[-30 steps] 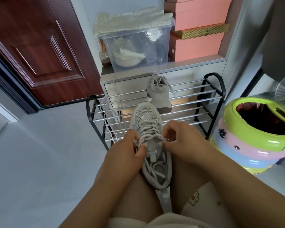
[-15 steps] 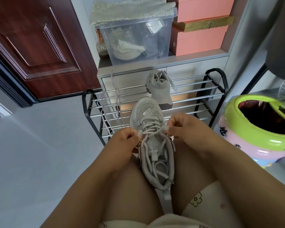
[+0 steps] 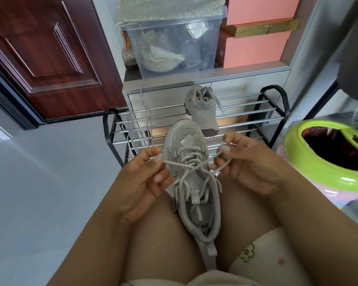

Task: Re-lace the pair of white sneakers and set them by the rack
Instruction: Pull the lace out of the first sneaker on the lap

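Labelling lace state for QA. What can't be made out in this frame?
- Head view: lace ends, hidden inside the left hand and right hand.
- Second sneaker on the rack: its toe is behind the held sneaker; laced or not, unclear.
- Clear bin: contents blurred by plastic.
- Green bin: cut by the right edge.

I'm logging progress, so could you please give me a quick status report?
Left hand and right hand each pinch a lace end, crossed over the sneaker on the lap. Second sneaker on the rack. Loose lace draped there.
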Action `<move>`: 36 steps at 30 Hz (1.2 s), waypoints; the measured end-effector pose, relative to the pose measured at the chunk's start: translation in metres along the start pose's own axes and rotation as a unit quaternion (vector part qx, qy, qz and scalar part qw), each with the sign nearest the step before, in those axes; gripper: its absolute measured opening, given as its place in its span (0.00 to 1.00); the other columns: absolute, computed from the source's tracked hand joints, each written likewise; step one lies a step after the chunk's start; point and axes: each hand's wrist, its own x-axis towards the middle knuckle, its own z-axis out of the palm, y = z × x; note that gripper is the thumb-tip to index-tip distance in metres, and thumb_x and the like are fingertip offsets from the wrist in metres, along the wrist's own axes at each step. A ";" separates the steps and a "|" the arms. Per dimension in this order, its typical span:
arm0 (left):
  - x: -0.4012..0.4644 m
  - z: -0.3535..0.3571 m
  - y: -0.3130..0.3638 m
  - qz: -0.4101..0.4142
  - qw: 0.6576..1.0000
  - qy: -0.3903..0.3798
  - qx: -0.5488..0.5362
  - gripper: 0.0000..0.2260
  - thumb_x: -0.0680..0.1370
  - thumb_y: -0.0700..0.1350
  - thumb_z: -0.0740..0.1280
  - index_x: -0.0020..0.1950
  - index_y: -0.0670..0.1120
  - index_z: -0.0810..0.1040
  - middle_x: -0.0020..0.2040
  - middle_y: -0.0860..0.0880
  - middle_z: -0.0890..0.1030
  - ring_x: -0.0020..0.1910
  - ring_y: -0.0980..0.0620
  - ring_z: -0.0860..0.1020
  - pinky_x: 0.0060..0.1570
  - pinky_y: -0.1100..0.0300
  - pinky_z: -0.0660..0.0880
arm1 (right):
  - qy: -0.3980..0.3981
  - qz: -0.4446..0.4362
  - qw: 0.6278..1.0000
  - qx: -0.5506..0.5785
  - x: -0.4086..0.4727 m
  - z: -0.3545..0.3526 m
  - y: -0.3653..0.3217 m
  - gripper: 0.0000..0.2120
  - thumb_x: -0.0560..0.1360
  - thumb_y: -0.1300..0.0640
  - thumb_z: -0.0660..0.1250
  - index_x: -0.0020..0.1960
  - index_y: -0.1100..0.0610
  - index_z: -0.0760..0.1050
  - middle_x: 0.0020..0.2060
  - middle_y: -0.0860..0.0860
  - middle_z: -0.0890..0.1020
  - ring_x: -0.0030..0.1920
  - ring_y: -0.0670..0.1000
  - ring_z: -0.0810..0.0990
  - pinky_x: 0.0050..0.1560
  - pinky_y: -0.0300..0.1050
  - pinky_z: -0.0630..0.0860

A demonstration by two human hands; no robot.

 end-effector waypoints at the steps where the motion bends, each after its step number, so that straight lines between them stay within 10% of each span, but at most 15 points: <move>1: 0.000 -0.001 0.001 0.005 0.999 0.009 0.045 0.06 0.76 0.38 0.65 0.51 0.43 0.71 0.26 0.51 0.69 0.23 0.58 0.65 0.25 0.64 0.70 | 0.013 0.001 1.000 0.009 0.000 -0.001 -0.003 0.17 0.61 0.64 0.77 0.42 0.57 0.71 0.28 0.52 0.72 0.26 0.48 0.71 0.30 0.42 0.75; 3: 0.002 -0.005 0.012 0.037 0.962 0.047 0.268 0.07 0.75 0.42 0.69 0.51 0.45 0.73 0.26 0.52 0.70 0.22 0.56 0.65 0.24 0.63 0.67 | 0.064 -0.013 0.981 -0.180 -0.003 -0.004 -0.017 0.14 0.67 0.67 0.73 0.41 0.54 0.71 0.28 0.50 0.70 0.24 0.46 0.65 0.24 0.38 0.67; 5: 0.004 -0.008 0.028 0.082 0.833 0.090 0.539 0.06 0.75 0.49 0.70 0.49 0.52 0.76 0.30 0.51 0.77 0.26 0.53 0.72 0.31 0.59 0.72 | 0.109 -0.046 0.860 -0.496 -0.008 -0.008 -0.034 0.11 0.70 0.64 0.73 0.40 0.52 0.72 0.29 0.50 0.73 0.27 0.46 0.68 0.28 0.37 0.68; 8: 0.003 -0.006 0.038 0.088 0.749 0.064 0.653 0.08 0.72 0.56 0.71 0.41 0.53 0.80 0.34 0.53 0.81 0.32 0.58 0.77 0.35 0.61 0.75 | 0.094 -0.050 0.797 -0.595 -0.010 -0.006 -0.040 0.08 0.68 0.59 0.75 0.40 0.50 0.77 0.27 0.45 0.75 0.28 0.44 0.70 0.32 0.37 0.68; 15: 0.005 -0.002 0.014 0.000 0.802 -0.011 0.597 0.13 0.71 0.55 0.72 0.35 0.46 0.80 0.27 0.55 0.72 0.27 0.61 0.67 0.29 0.69 0.64 | 0.026 0.033 0.761 -0.647 -0.002 0.007 -0.006 0.10 0.68 0.46 0.74 0.38 0.53 0.79 0.27 0.44 0.70 0.27 0.41 0.66 0.28 0.33 0.62; 23: -0.001 -0.032 0.031 0.047 0.927 0.197 0.316 0.07 0.75 0.46 0.70 0.40 0.44 0.82 0.37 0.50 0.82 0.44 0.52 0.77 0.56 0.55 0.73 | 0.264 -0.052 0.819 -0.507 -0.010 -0.020 -0.029 0.13 0.73 0.51 0.70 0.39 0.62 0.77 0.33 0.54 0.72 0.34 0.48 0.67 0.36 0.42 0.64; 30: 0.002 0.003 0.001 0.015 0.894 0.113 0.433 0.11 0.73 0.47 0.72 0.31 0.48 0.80 0.25 0.55 0.76 0.24 0.61 0.70 0.28 0.71 0.67 | 0.113 0.014 0.827 -0.550 -0.003 0.019 -0.003 0.15 0.65 0.46 0.76 0.37 0.57 0.78 0.31 0.54 0.79 0.33 0.45 0.73 0.39 0.42 0.69; 36: 0.003 0.007 0.000 0.055 0.867 0.141 0.475 0.10 0.76 0.48 0.69 0.38 0.44 0.82 0.26 0.55 0.78 0.26 0.62 0.73 0.30 0.71 0.69 | 0.129 -0.003 0.812 -0.569 0.002 0.026 0.007 0.08 0.73 0.58 0.72 0.36 0.55 0.76 0.30 0.47 0.76 0.31 0.43 0.72 0.37 0.37 0.69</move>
